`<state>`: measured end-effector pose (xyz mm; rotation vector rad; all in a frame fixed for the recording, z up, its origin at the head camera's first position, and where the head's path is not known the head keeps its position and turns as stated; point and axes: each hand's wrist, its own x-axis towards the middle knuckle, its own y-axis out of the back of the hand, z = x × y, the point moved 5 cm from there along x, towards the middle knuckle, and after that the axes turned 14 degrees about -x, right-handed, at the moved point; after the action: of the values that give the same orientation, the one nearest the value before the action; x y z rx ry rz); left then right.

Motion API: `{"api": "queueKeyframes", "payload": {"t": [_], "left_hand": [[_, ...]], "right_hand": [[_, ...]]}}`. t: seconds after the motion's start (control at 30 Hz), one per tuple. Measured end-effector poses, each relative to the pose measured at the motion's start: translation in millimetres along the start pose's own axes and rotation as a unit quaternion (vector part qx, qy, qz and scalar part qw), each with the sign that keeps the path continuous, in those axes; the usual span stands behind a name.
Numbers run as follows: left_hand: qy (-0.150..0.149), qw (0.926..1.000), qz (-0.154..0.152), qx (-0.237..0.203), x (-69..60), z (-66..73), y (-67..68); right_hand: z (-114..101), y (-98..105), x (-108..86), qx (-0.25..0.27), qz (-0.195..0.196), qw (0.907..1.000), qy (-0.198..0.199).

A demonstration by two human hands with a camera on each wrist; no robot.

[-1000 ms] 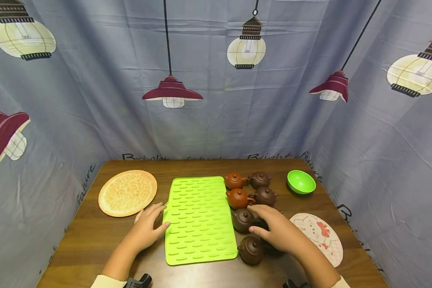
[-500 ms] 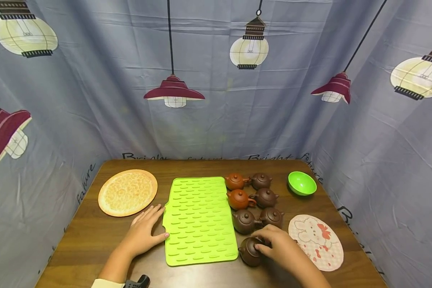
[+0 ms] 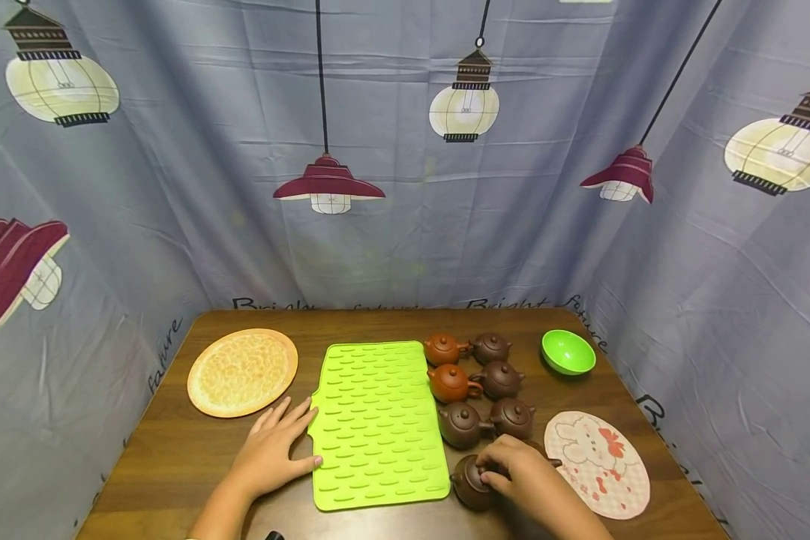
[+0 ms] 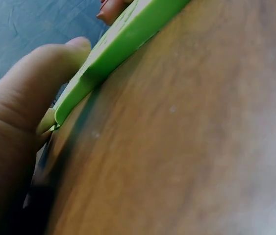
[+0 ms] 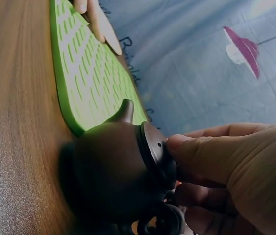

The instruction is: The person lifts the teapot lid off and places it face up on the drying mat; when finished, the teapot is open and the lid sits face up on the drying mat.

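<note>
Table [image 3: 169,469] under teapots [image 3: 462,426], curtain [image 3: 391,255] behind

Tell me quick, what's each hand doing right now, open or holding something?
Left hand: open, touching the green mat's left edge.
Right hand: closed, pinching the lid of the dark brown teapot.

A mat [image 3: 379,427] is showing lime green with rows of short dashes. From its centre, a teapot [image 3: 469,491] at four o'clock is showing dark brown; two other teapots [image 3: 449,383] toward two o'clock are showing orange-brown, and a bowl [image 3: 568,352] farther that way is shining bright green. At ten, a disc [image 3: 243,373] is showing mottled yellow, rimmed tan; at three, a round pad [image 3: 597,466] is bearing a pale rabbit, red bow and pink checks. At twelve, a grey-blue curtain [image 3: 391,255] is carrying maroon lamps [image 3: 328,178] and cream lanterns [image 3: 464,112].
</note>
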<state>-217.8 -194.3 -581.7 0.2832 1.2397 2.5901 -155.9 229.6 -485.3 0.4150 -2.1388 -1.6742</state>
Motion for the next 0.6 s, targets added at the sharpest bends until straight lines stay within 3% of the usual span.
{"api": "queueKeyframes", "payload": {"t": [0.17,0.33,0.47,0.6], "left_hand": [[-0.003,0.9999,-0.009,-0.003,-0.6,1.2,0.2],[-0.006,0.9999,-0.011,-0.006,-0.8,1.2,1.1],[-0.007,0.9998,-0.009,-0.014,0.3,1.5,2.0],[-0.005,0.9998,-0.01,-0.017,0.7,0.3,0.5]], "right_hand": [[-0.5,1.4,-0.8,-0.011,0.009,0.9999,0.009],[2.5,3.9,3.2,0.065,-0.001,0.9973,-0.036],[3.4,-2.2,14.0,0.152,-0.006,0.9849,-0.083],[-1.4,-12.8,29.0,0.25,-0.025,0.9622,-0.104]]}}
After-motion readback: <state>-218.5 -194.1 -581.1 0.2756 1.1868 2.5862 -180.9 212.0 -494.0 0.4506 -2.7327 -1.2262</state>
